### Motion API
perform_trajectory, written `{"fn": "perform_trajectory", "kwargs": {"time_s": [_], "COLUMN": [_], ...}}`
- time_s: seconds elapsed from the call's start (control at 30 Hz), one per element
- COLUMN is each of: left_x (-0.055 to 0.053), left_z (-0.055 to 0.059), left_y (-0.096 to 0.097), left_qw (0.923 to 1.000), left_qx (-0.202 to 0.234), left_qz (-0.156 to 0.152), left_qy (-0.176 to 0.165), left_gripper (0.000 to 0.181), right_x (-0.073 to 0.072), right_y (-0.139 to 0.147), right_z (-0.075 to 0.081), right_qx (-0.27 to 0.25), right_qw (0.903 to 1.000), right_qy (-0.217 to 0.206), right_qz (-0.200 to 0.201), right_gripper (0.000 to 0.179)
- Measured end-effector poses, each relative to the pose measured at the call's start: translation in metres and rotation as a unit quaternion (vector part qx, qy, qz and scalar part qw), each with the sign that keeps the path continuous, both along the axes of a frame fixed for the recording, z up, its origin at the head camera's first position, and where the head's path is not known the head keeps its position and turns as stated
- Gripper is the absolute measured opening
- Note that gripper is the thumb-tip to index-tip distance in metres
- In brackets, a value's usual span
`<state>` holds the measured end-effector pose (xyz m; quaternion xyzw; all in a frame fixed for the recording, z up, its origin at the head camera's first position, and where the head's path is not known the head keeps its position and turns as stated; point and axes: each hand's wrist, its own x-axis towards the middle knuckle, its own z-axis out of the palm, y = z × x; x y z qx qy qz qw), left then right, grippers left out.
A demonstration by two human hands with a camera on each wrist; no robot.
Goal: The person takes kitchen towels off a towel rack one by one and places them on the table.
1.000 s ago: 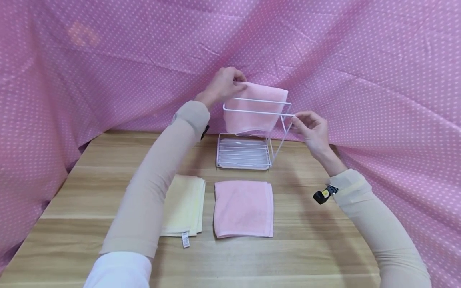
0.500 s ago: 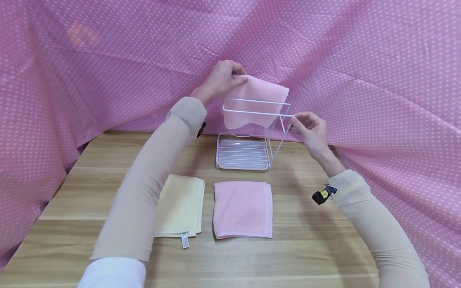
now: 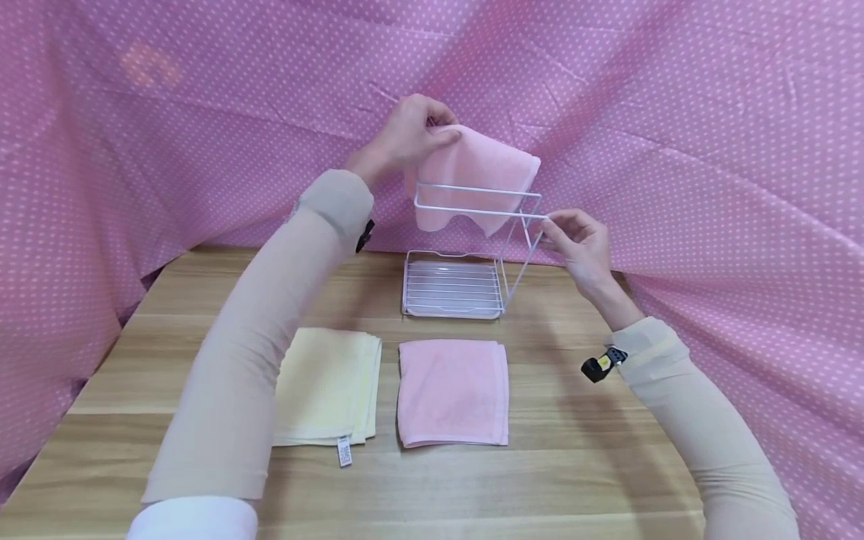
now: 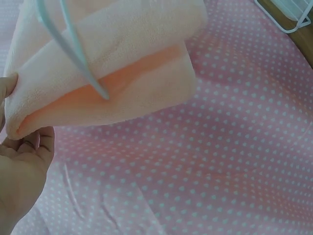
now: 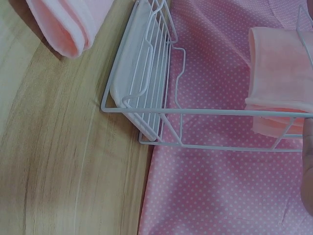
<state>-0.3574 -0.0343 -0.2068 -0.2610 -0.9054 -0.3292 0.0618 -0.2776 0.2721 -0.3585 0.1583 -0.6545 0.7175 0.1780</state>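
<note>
My left hand (image 3: 408, 135) pinches the upper left corner of a folded pink towel (image 3: 482, 161), lifted at the top of a white wire rack (image 3: 481, 213). The towel slopes down to the right and hangs behind the rack's front top bar. In the left wrist view, the end of a white bar lies against the towel (image 4: 122, 44) near its open fold. Whether the towel goes over the rear bar, I cannot tell. Thumb and fingers of my right hand (image 3: 583, 244) grip the rack's top right corner. The right wrist view shows the rack's side bar (image 5: 210, 112) and part of that hand (image 5: 308, 166).
A white tray (image 3: 454, 309) sits in the rack's base. In front lie a second folded pink towel (image 3: 452, 394) and a folded yellow towel (image 3: 331, 386) with a label, partly behind my left sleeve. Pink dotted cloth (image 3: 270, 90) hangs behind the wooden table (image 3: 567, 480).
My left hand has risen and shifted slightly left, pulling the towel's left corner up. The towel's lower edge has lifted and become wavy. My right hand keeps its grip on the rack.
</note>
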Motion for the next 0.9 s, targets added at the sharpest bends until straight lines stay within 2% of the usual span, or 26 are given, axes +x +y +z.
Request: {"fn": "perform_trajectory", "kwargs": {"time_s": [0.37, 0.53, 0.77, 0.9], "left_x": [0.012, 0.016, 0.019, 0.019], "left_z": [0.016, 0.025, 0.038, 0.044], "left_y": [-0.004, -0.004, -0.006, -0.012], "left_qw": [0.9999, 0.9999, 0.9984, 0.9970], "left_qx": [0.009, 0.012, 0.050, 0.066], "left_qz": [-0.005, 0.000, 0.013, 0.016], "left_qy": [0.009, 0.012, 0.023, 0.038], "left_gripper": [0.030, 0.031, 0.032, 0.030], "right_x": [0.001, 0.002, 0.002, 0.003], "right_y": [0.000, 0.001, 0.004, 0.003], "right_z": [-0.001, -0.001, 0.000, 0.001], "right_qx": [0.020, 0.027, 0.023, 0.020], "right_qw": [0.9998, 0.9996, 0.9997, 0.9998], "right_qy": [-0.002, -0.003, 0.002, 0.009], "right_qz": [-0.005, -0.005, -0.001, 0.002], "right_gripper": [0.007, 0.016, 0.017, 0.010]}}
